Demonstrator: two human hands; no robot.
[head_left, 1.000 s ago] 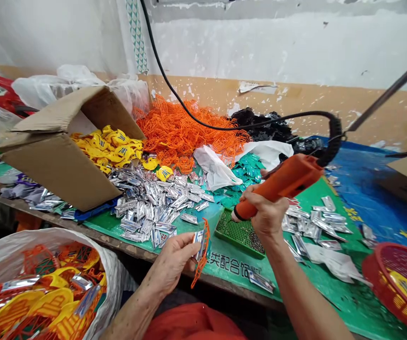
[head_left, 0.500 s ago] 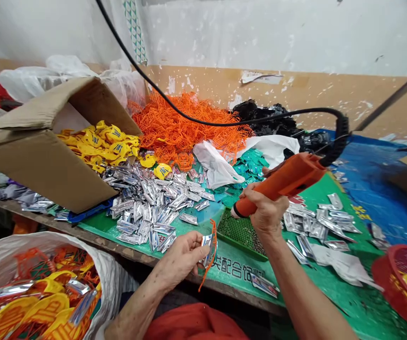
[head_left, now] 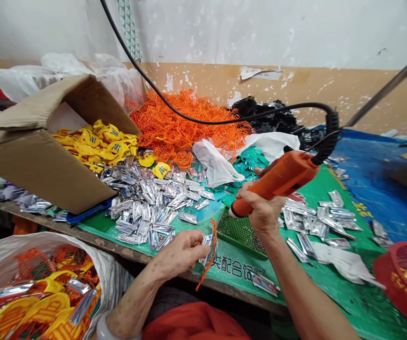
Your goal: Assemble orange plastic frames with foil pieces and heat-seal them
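My left hand [head_left: 178, 252] pinches a small silver foil piece together with a thin orange plastic frame [head_left: 208, 252] near the table's front edge. My right hand [head_left: 262, 212] grips an orange electric screwdriver [head_left: 277, 182] with a black coiled cable [head_left: 326, 134], its tip pointing down-left over a small green perforated tray [head_left: 237, 231]. A heap of silver foil pieces [head_left: 150, 203] lies just beyond my left hand.
A tipped cardboard box [head_left: 44, 160] spills yellow parts [head_left: 97, 141]. Behind lie an orange frame pile [head_left: 182, 123] and black parts [head_left: 267, 118]. A white sack [head_left: 114, 278] of assembled pieces stands at lower left, a red basket [head_left: 403, 278] at right. More foil pieces [head_left: 317, 222] lie right of the tray.
My left hand with the foil and orange frame has shifted slightly right and lower. The screwdriver in my right hand has risen a little and moved left. The view has tilted slightly.
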